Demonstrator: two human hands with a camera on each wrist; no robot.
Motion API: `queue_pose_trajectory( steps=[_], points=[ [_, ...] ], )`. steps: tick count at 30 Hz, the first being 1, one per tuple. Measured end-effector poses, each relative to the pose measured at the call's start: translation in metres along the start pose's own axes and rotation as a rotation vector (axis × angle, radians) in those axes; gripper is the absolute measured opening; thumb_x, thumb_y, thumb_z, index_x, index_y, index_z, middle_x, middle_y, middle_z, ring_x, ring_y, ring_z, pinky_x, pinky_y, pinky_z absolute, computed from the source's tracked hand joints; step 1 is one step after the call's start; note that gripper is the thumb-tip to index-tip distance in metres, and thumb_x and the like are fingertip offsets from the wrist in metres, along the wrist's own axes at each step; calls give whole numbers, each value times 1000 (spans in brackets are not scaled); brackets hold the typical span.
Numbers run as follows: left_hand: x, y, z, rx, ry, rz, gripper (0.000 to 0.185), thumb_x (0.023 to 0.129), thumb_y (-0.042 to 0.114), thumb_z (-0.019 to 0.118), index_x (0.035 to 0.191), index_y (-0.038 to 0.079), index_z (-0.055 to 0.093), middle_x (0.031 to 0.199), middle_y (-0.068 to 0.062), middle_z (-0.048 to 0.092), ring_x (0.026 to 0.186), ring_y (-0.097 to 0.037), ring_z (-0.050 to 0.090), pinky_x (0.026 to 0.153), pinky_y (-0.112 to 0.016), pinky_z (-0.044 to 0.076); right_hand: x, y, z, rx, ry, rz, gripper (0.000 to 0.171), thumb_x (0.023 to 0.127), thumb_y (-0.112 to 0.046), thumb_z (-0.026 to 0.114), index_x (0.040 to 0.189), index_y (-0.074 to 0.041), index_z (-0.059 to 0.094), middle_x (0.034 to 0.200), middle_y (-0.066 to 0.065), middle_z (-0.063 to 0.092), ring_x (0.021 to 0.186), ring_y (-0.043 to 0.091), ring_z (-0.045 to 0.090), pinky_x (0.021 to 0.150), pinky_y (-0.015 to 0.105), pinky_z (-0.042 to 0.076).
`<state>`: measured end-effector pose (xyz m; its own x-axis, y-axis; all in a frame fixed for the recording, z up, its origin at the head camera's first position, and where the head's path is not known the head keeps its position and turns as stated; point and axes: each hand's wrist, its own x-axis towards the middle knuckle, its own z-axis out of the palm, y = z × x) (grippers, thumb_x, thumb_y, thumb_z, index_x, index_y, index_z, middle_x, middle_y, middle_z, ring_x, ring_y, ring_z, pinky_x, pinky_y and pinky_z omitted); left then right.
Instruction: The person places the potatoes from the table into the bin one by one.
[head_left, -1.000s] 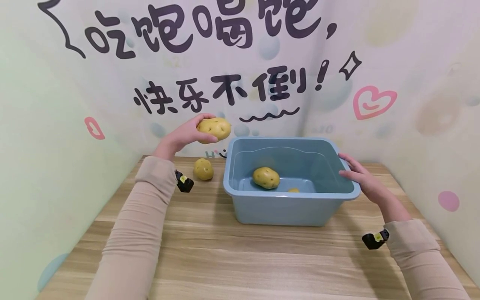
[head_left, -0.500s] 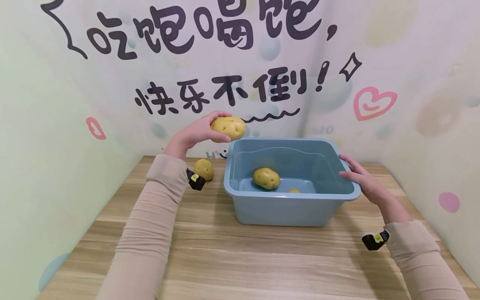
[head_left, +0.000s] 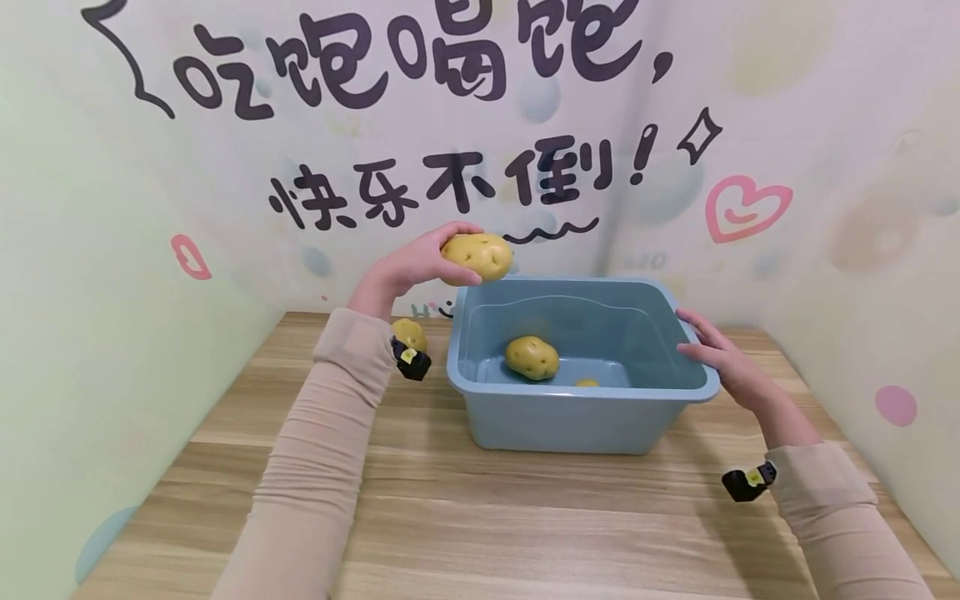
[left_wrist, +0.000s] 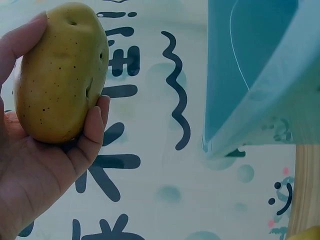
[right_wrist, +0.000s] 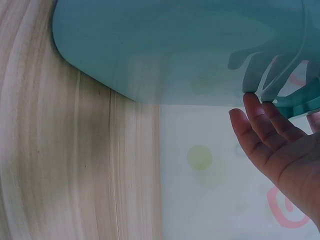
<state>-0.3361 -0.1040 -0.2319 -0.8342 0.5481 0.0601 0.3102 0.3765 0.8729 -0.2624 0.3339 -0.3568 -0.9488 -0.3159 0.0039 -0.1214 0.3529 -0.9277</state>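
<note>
1. Fingers of the left hand (head_left: 408,265) curl round a yellow-brown speckled potato (head_left: 477,257), held above the far left corner of a rectangular blue plastic tub (head_left: 585,421).
2. Straight, relaxed fingers of the right hand (head_left: 722,360) rest against the tub's right rim.
3. A second potato (head_left: 532,357) lies inside; a third (head_left: 408,332) sits on the wooden table (head_left: 525,517).

the head view looks forward and down from above the near edge of the wooden table (head_left: 525,517), taking in both sleeves, the blue tub (head_left: 585,417) at mid distance and the lettered wall (head_left: 450,175) at the far side. the left wrist view sits very close behind the left hand (left_wrist: 45,170), facing the same far wall and the tub's left corner (left_wrist: 250,100), rolled sideways. the right wrist view looks from low and close by the right hand (right_wrist: 280,150) along the tub's right wall (right_wrist: 175,55) and the tabletop, so all three share the tub.
</note>
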Motion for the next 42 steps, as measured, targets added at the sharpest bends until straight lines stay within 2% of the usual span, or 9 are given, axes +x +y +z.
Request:
queue_pose_trajectory(
  steps=[12,23,29,37,42],
  points=[
    [7,5,13,-41,-1,20,69,73,11,72,133,15,39,119,-8,46,104,-22,44,89,-34,38,-1,-1,1,14,4,3,61,96,-25,41,147,-20,8,145,25,11,103,-1,44,79,19,47],
    [17,5,25,-78,-52,19,66,75,14,72,132,16,39,119,-8,45,106,-22,42,92,-35,35,-3,-1,0,10,10,5,61,96,-25,41,147,-19,8,145,24,11,103,-2,42,79,17,45],
    [20,3,29,-71,-45,29,66,74,14,72,131,17,41,119,-7,46,106,-21,43,93,-36,36,0,1,0,13,7,-2,61,96,-24,42,147,-19,9,144,25,12,101,-3,45,79,17,45],
    [26,2,39,-98,-47,72,67,73,11,72,132,15,40,120,-7,46,106,-21,44,92,-34,37,1,1,1,11,11,19,63,95,-27,42,147,-19,7,146,24,10,107,4,40,80,17,44],
    [31,2,45,-77,-52,81,68,72,11,72,132,15,41,123,-7,46,104,-21,44,90,-32,37,0,1,1,8,10,11,63,95,-26,42,147,-18,7,147,24,10,108,4,38,80,16,44]
  ],
)
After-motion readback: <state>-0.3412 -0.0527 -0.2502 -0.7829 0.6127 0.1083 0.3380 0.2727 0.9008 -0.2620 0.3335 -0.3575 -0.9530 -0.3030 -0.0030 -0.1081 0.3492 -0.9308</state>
